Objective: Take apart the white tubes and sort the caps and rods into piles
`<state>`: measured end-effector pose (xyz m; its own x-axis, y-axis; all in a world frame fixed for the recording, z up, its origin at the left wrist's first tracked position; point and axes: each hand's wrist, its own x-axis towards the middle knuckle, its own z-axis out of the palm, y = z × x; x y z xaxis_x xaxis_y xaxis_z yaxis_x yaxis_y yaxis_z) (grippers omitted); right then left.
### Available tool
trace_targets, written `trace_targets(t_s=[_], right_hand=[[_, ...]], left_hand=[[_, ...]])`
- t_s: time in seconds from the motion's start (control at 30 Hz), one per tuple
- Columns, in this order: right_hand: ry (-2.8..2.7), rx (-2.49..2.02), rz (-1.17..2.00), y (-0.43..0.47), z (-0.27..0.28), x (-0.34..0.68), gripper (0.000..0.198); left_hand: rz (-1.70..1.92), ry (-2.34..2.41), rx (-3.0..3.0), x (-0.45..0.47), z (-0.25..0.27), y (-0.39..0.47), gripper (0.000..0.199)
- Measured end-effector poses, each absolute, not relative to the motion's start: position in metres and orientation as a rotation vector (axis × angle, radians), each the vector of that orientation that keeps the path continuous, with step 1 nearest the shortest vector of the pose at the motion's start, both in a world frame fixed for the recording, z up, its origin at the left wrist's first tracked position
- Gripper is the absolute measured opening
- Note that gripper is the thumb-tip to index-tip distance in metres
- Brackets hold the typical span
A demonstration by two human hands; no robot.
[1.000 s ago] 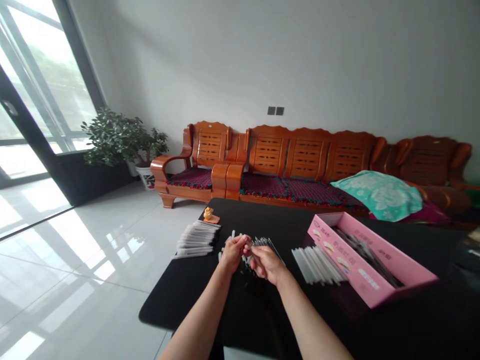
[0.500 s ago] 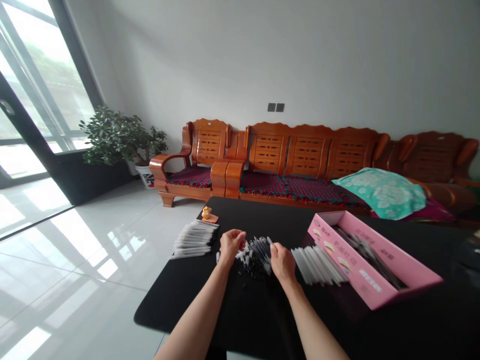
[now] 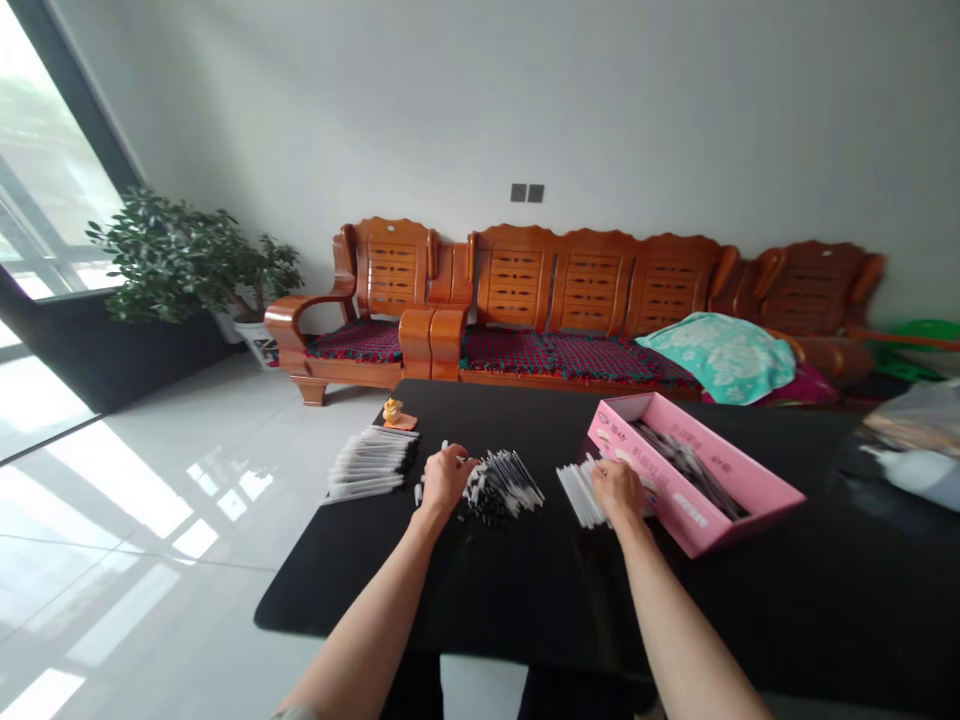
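Note:
My left hand (image 3: 448, 478) hovers at the left side of a heap of small black and white pen parts (image 3: 487, 500), fingers curled in. What it holds, if anything, is too small to name. Beside the heap lies a bundle of dark pen refills (image 3: 514, 480) with pale tips. My right hand (image 3: 619, 488) is closed over a row of white pen barrels (image 3: 579, 494), covering some of them; its fingertips are partly hidden. At the table's left edge rests another row of white pens (image 3: 369, 464) with black ends.
A pink box (image 3: 694, 520) of dark, thin pieces stands right of the barrels. An orange duck figure (image 3: 393, 411) sits at the black table's (image 3: 360, 590) far left corner. Plastic bags (image 3: 919, 450) lie far right. Behind are a wooden sofa (image 3: 517, 285) and a potted plant (image 3: 187, 255).
My right hand has left the dark refills and moved right onto the white barrels. My left hand stays by the small parts, slightly lower. The view has shifted to the right.

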<state>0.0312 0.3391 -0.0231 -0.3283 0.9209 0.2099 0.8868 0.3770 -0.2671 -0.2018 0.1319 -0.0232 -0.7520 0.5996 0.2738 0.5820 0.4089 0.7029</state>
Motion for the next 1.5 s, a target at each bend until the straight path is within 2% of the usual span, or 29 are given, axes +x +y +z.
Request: trace_targets(t_s=[0.23, 0.63, 0.93, 1.5], right_hand=[[-2.475, -1.491, 0.039, 0.342, -0.028, 0.028, 0.023], [-2.464, -1.299, -0.237, 0.323, -0.017, 0.025, 0.022], [-2.35, -1.044, 0.134, 0.257, -0.007, 0.021, 0.02], [-2.4, -0.783, 0.661, 0.219, -0.006, -0.022, 0.035]], left_hand=[[1.507, 2.547, 1.001, -0.201, -0.018, 0.071, 0.014], [1.251, 2.964, 0.879, -0.242, -0.022, -0.004, 0.015], [0.745, 3.094, 1.064, -0.254, -0.056, -0.002, 0.019], [0.79, 2.876, 1.304, -0.247, -0.06, -0.017, 0.015]])
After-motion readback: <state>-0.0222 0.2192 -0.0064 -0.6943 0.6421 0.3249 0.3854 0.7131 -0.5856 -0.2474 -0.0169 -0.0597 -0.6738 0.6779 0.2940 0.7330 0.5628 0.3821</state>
